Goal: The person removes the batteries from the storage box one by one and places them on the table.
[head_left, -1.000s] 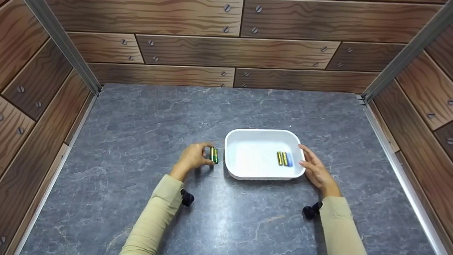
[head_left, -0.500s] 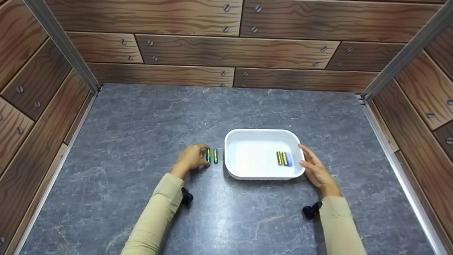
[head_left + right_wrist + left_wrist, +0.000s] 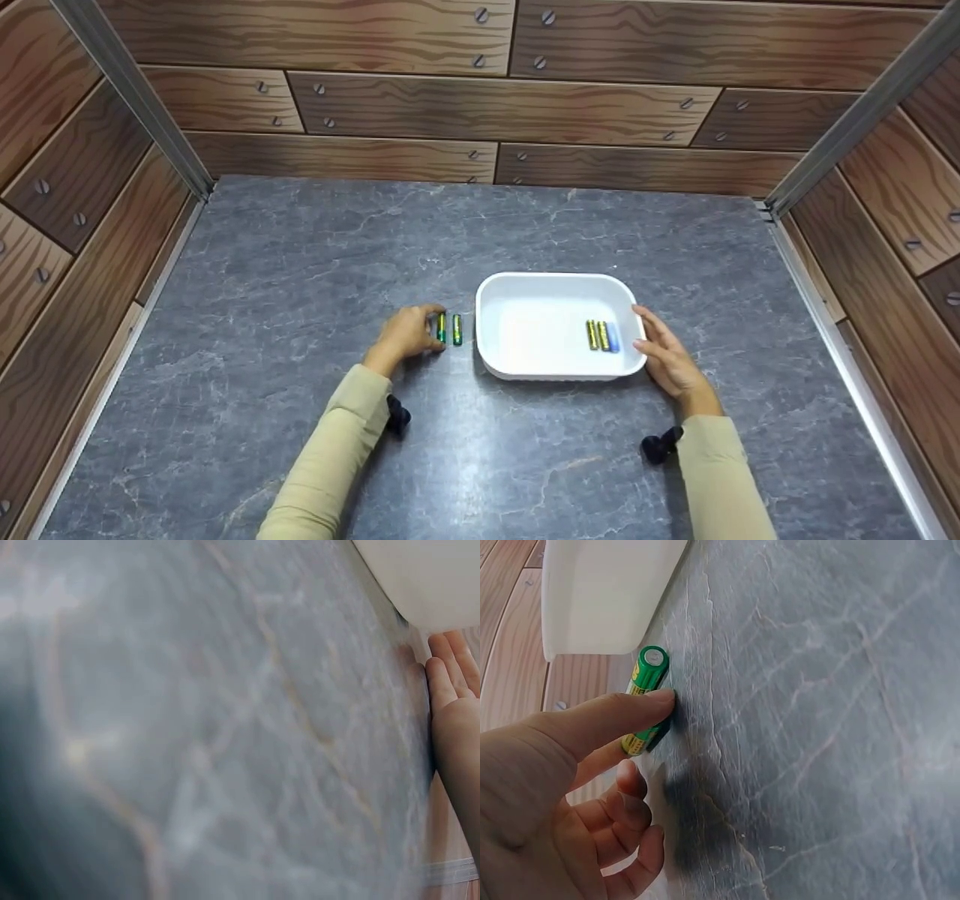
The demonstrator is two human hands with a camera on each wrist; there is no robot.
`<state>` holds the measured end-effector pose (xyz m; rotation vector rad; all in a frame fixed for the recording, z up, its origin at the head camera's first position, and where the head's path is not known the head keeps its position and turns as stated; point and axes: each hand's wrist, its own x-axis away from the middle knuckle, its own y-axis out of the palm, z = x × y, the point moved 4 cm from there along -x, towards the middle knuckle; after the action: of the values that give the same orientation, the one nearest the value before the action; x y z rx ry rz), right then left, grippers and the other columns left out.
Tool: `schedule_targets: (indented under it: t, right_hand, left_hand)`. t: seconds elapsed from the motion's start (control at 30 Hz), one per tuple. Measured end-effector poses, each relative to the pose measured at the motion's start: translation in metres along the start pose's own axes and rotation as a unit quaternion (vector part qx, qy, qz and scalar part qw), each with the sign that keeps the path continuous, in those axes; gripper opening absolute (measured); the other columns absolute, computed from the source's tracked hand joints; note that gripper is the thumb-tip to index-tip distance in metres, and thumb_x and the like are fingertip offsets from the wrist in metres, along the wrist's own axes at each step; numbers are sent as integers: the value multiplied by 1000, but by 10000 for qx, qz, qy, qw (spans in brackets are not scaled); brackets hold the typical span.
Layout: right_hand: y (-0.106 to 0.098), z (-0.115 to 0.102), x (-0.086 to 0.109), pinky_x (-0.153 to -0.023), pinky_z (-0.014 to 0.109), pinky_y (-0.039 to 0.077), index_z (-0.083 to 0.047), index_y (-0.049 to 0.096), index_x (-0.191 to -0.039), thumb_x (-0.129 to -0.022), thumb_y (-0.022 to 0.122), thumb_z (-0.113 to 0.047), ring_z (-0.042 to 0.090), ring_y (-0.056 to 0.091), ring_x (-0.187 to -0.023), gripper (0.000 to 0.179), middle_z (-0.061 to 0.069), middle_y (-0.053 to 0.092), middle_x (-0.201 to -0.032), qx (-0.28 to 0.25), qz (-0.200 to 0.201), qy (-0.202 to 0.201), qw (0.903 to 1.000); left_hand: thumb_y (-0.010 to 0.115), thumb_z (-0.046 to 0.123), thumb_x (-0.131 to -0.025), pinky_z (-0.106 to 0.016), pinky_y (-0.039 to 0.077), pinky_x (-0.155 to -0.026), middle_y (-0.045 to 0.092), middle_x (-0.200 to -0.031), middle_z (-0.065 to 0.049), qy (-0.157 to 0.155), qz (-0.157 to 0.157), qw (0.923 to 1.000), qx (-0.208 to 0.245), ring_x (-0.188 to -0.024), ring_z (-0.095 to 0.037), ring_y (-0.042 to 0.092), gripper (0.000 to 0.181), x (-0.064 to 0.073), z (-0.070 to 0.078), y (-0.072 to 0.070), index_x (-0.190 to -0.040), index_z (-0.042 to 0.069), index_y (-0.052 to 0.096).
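My left hand [image 3: 406, 332] pinches a green and yellow battery [image 3: 442, 328] by its two ends, thumb at the near end and index finger at the far end. Close to the right of it, a second green battery [image 3: 457, 330] lies on the table, parallel and apart. In the left wrist view the thumb covers much of the held battery [image 3: 639, 741], while the other battery [image 3: 653, 658] shows its flat end. My right hand [image 3: 673, 364] touches the right rim of a white tub [image 3: 555, 373] with thumb and fingers fairly straight.
Inside the tub, two gold and dark batteries [image 3: 598, 335] lie side by side against a translucent blue strip [image 3: 613, 337]. The grey marbled table [image 3: 330, 247] is bounded by wood-patterned walls [image 3: 495, 112] at the back and both sides.
The left hand has shifted slightly left with its battery, opening a gap between it and the second battery, which stays put. Over the last half second little differs. Right hand and tub hold still.
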<state>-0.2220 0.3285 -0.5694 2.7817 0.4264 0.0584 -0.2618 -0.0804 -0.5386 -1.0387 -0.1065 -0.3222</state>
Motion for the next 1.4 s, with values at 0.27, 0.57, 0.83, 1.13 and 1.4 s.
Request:
schedule_targets:
  t: [0.27, 0.57, 0.83, 1.13, 1.4]
  right_hand:
    - [0, 0, 0, -96, 21, 48, -30, 50, -132, -94, 46, 6, 3, 55, -119, 52, -14, 54, -134, 5, -3, 20, 10000]
    - [0, 1, 1, -97, 18, 46, -31, 52, -131, -94, 48, 5, 0, 53, -120, 52, -17, 55, -132, 179, 327, 150, 9992]
    - [0, 2, 0, -95, 19, 48, -32, 51, -130, -94, 48, 5, 1, 54, -118, 52, -18, 54, -132, 193, 299, 154, 9992]
    - [-1, 2, -1, -96, 19, 48, -33, 50, -131, -95, 49, 2, 1, 54, -119, 50, -17, 53, -133, 217, 128, 88, 9996]
    - [0, 1, -1, -95, 20, 48, -32, 50, -131, -95, 49, 3, 4, 55, -117, 50, -13, 53, -132, 236, 104, 50, 9997]
  left_hand:
    - [84, 23, -72, -40, 49, -79, 65, -90, -7, -80, -62, 9999, 21, -82, -20, 56, 65, 2, 4, -6, -132, 20, 59]
    - [83, 23, -74, -23, 33, -57, 57, -76, 2, -73, -73, 9997, 207, -67, -11, 46, 63, 3, 11, -12, -132, 21, 59]
    - [81, 20, -75, -23, 34, -57, 56, -74, 4, 97, 52, 9993, 362, -64, -10, 46, 58, 7, 16, -19, -130, 18, 61]
    - [80, 22, -78, -24, 33, -55, 51, -71, 6, 273, 164, 9978, 576, -61, -10, 44, 56, 11, 25, -27, -131, 17, 60]
    - [79, 22, -78, -24, 32, -54, 51, -72, 5, 519, 282, 9958, 698, -60, -10, 43, 54, 14, 37, -32, -129, 16, 62]
